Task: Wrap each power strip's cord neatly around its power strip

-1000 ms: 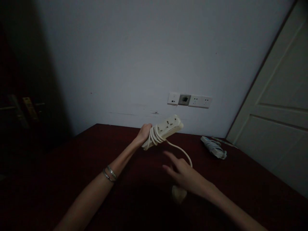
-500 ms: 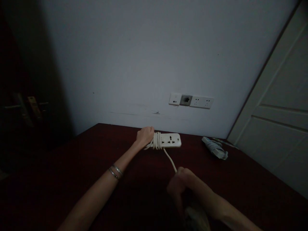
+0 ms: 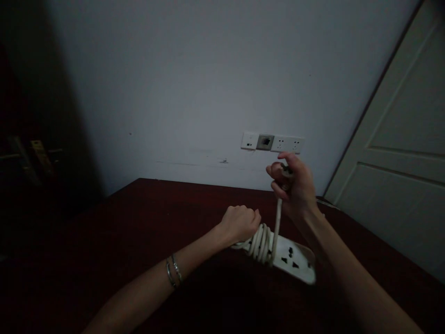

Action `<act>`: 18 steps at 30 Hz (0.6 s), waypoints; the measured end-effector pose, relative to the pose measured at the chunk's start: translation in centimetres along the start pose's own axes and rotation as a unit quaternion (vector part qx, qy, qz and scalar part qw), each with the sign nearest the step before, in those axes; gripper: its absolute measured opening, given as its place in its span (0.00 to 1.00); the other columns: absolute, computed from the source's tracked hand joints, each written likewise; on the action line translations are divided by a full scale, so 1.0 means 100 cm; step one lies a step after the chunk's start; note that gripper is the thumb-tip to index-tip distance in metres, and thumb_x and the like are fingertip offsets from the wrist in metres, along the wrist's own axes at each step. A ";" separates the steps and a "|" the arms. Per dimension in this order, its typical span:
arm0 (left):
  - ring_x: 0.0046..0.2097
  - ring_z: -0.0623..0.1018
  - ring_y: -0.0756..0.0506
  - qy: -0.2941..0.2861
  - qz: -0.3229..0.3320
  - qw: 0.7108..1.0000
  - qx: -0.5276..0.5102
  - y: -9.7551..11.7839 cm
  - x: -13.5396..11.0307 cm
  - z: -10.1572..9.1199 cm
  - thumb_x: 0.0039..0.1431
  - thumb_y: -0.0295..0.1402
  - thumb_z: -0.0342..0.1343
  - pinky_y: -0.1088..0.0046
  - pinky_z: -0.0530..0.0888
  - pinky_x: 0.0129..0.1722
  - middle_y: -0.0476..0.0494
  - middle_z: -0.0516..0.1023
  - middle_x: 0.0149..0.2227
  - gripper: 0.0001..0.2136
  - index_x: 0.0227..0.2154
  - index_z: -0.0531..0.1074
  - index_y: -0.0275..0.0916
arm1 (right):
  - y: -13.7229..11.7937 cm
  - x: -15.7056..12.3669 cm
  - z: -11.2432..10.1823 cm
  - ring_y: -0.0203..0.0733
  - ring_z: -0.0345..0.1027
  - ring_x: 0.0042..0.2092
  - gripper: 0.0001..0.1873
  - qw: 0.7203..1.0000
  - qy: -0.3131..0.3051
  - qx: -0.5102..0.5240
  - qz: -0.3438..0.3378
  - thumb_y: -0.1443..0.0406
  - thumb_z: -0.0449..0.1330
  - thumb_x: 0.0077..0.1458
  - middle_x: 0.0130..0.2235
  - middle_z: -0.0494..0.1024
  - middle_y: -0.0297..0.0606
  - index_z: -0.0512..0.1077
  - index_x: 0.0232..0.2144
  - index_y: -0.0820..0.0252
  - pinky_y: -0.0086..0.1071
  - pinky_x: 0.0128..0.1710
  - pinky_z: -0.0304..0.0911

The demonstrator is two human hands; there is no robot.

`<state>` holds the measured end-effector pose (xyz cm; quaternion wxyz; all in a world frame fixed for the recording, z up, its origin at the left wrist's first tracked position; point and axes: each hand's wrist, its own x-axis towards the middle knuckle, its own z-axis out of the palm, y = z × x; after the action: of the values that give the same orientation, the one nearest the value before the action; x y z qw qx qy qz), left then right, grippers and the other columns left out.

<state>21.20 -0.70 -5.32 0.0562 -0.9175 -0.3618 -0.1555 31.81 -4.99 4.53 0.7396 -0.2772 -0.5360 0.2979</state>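
Note:
My left hand (image 3: 241, 222) is closed around the left end of a white power strip (image 3: 295, 257), which is tilted, its right end lower and nearer me. Several turns of an off-white power cord (image 3: 259, 243) are wrapped round the strip beside my fingers. From these turns a length of cord rises to my right hand (image 3: 295, 183), raised above the strip. Its fingers are curled around the cord near a dark-ended piece, which looks like the plug but is partly hidden by them.
Beneath my hands is a dark red tabletop (image 3: 181, 208) that meets a pale wall (image 3: 174, 93). A row of wall sockets (image 3: 280, 144) is behind my right hand. A white panelled door (image 3: 399, 148) stands at right; a door handle (image 3: 43, 155) shows at far left.
My right hand has swung up from low in front, bringing the cord over the strip. My left hand has moved right and nearer with the strip, tilting it. My right arm now hides the wrapped bundle.

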 end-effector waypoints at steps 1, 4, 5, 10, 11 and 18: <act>0.37 0.78 0.39 -0.007 0.023 1.000 0.003 0.004 -0.003 -0.004 0.65 0.35 0.32 0.62 0.71 0.35 0.33 0.78 0.33 0.24 0.35 0.75 0.34 | 0.006 0.005 -0.003 0.28 0.42 0.17 0.18 1.000 0.016 -0.007 -0.001 0.52 0.62 0.44 0.17 0.50 0.21 0.61 0.28 0.56 0.18 0.10 0.36; 0.35 0.78 0.38 0.012 0.029 0.999 0.003 0.008 -0.009 -0.017 0.64 0.35 0.32 0.62 0.70 0.33 0.33 0.78 0.30 0.25 0.32 0.76 0.34 | 0.026 0.023 -0.023 0.25 0.44 0.15 0.18 0.992 0.112 -0.060 -0.004 0.53 0.63 0.43 0.16 0.56 0.21 0.62 0.25 0.58 0.19 0.11 0.42; 0.34 0.78 0.38 0.026 0.020 0.999 -0.004 0.008 -0.010 -0.020 0.64 0.35 0.32 0.63 0.69 0.33 0.33 0.78 0.29 0.25 0.30 0.76 0.34 | 0.034 0.028 -0.034 0.25 0.45 0.15 0.19 0.986 0.145 -0.082 -0.004 0.52 0.63 0.43 0.15 0.56 0.21 0.62 0.24 0.58 0.20 0.11 0.42; 0.30 0.76 0.43 0.055 -0.004 0.995 -0.080 0.002 -0.010 -0.032 0.63 0.37 0.34 0.66 0.66 0.32 0.36 0.77 0.26 0.26 0.24 0.76 0.36 | 0.074 0.033 -0.077 0.27 0.48 0.13 0.21 0.962 0.148 -0.197 0.116 0.49 0.53 0.50 0.10 0.57 0.25 0.65 0.20 0.61 0.23 0.13 0.45; 0.29 0.75 0.44 0.055 -0.014 0.992 -0.109 0.000 -0.009 -0.033 0.63 0.38 0.34 0.68 0.65 0.31 0.38 0.76 0.25 0.25 0.22 0.75 0.36 | 0.080 0.031 -0.080 0.28 0.49 0.13 0.22 0.957 0.146 -0.210 0.134 0.49 0.52 0.51 0.10 0.57 0.25 0.65 0.20 0.61 0.24 0.13 0.46; 0.22 0.63 0.51 0.071 -0.099 0.867 -0.483 -0.036 0.013 -0.023 0.58 0.33 0.41 0.75 0.61 0.26 0.51 0.62 0.15 0.19 0.12 0.62 0.37 | 0.098 0.001 -0.062 0.29 0.52 0.15 0.19 0.958 0.208 -0.169 0.101 0.51 0.58 0.47 0.14 0.61 0.26 0.67 0.24 0.63 0.24 0.14 0.50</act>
<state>19.06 2.29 -2.80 -0.3845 -0.7758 -0.3253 -0.3800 36.38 1.09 -4.24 0.7434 -0.5067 -0.3820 0.2113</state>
